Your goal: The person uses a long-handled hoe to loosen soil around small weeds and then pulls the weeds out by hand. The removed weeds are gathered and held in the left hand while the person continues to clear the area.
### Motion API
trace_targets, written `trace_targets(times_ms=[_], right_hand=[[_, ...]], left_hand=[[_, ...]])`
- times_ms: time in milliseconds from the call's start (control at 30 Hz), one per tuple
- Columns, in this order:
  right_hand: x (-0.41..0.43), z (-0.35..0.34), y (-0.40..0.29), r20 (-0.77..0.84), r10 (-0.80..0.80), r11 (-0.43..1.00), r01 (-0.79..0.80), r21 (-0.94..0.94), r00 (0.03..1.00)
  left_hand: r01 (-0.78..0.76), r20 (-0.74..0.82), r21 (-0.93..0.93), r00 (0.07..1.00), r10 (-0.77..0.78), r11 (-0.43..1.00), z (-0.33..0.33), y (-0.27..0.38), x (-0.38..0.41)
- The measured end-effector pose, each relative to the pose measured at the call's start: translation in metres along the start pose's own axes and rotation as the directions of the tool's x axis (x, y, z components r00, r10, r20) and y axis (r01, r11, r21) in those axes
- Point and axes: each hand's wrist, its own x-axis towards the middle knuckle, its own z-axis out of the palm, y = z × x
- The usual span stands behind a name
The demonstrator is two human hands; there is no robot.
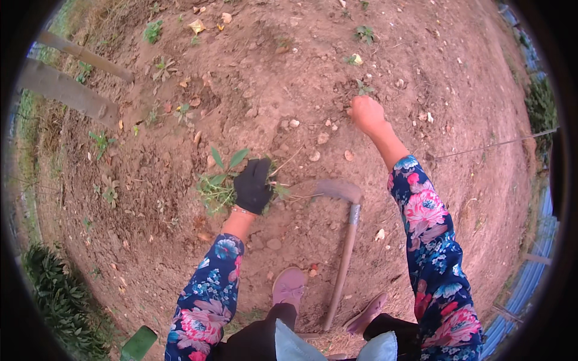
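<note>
A bunch of pulled green weeds (216, 192) is in my left hand (254, 186), which wears a black glove. Leaves stick out on its left side, thin roots and dry stems on its right. My bare right hand (366, 113) is reached out over the soil, fingers curled down at the base of a small green weed (364, 87); the fingertips are hidden, so its grip cannot be made out. Between my arms a sickle-like hoe lies on the ground, its curved metal blade (339, 189) towards the left hand and its wooden handle (342, 270) running down between my shoes.
Small weeds (365, 34) dot the brown soil, with pale stones and dry leaves around. Two posts (67, 90) stand at the upper left. A leafy bush (56, 289) and a green object (139, 344) are at the lower left. Blue corrugated sheeting (526, 289) edges the right side.
</note>
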Motion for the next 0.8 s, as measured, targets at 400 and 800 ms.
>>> trace_targets(times_ms=[400, 800], right_hand=[[0.012, -0.011, 0.019, 0.147, 0.019, 1.0, -0.021, 0.016, 0.989], [-0.002, 0.006, 0.026, -0.047, 0.111, 0.971, -0.098, 0.22, 0.993]], left_hand=[[0.007, 0.015, -0.004, 1.0, -0.007, 1.0, 0.0, 0.0, -0.001], [-0.022, -0.015, -0.002, 1.0, 0.022, 1.0, 0.001, -0.002, -0.001]])
